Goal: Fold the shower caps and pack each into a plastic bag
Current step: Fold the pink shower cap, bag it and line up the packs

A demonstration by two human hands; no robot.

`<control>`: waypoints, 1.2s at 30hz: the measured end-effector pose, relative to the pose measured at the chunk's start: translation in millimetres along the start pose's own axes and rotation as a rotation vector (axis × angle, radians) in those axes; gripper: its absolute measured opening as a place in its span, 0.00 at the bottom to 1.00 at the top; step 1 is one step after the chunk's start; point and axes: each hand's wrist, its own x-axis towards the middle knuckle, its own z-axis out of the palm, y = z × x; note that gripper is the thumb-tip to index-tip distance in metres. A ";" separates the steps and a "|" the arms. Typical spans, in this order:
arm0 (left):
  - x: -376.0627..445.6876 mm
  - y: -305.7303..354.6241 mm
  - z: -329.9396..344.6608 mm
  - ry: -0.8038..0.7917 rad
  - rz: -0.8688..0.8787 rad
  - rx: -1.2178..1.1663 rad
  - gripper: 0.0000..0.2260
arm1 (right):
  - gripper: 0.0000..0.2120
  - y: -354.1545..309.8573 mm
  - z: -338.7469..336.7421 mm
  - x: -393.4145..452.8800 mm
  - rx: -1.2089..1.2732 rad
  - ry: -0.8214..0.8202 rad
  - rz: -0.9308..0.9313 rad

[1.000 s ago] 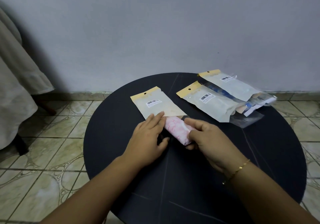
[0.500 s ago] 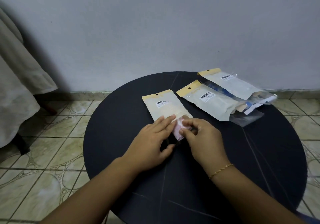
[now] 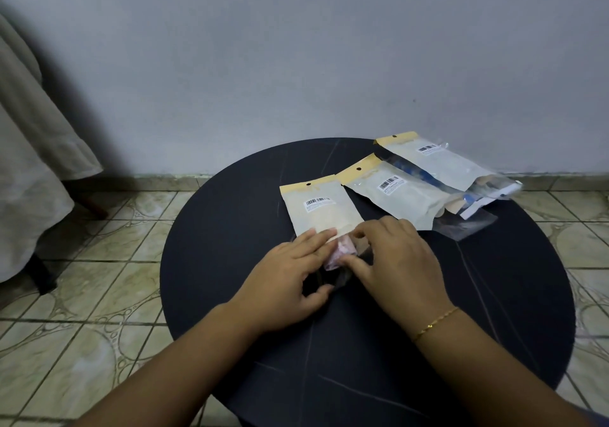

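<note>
A plastic bag (image 3: 321,209) with a yellow header and a barcode label lies flat on the round black table (image 3: 211,261). At its near open end a folded pink shower cap (image 3: 342,251) pokes out, only a small part showing between my hands. My left hand (image 3: 293,275) lies with straight fingers pressing on the bag's near end. My right hand (image 3: 395,258) has its fingers curled on the pink cap, its thumb under the cap's near end.
Two more bags with yellow headers, one (image 3: 392,192) and another (image 3: 438,159), lie at the table's back right, with blue and white contents and a clear bag (image 3: 468,222) at their near ends. A cloth-draped piece of furniture (image 3: 29,163) stands at the left. Tiled floor surrounds the table.
The pink cap has gone further into the bag; less of it shows. The bag has shifted right toward the other bags, and my right hand has moved forward with the cap.
</note>
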 end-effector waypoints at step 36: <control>-36.5 18.4 -28.4 -0.052 -0.205 -0.241 0.17 | 0.29 30.4 -37.9 -46.2 0.288 -0.490 -0.047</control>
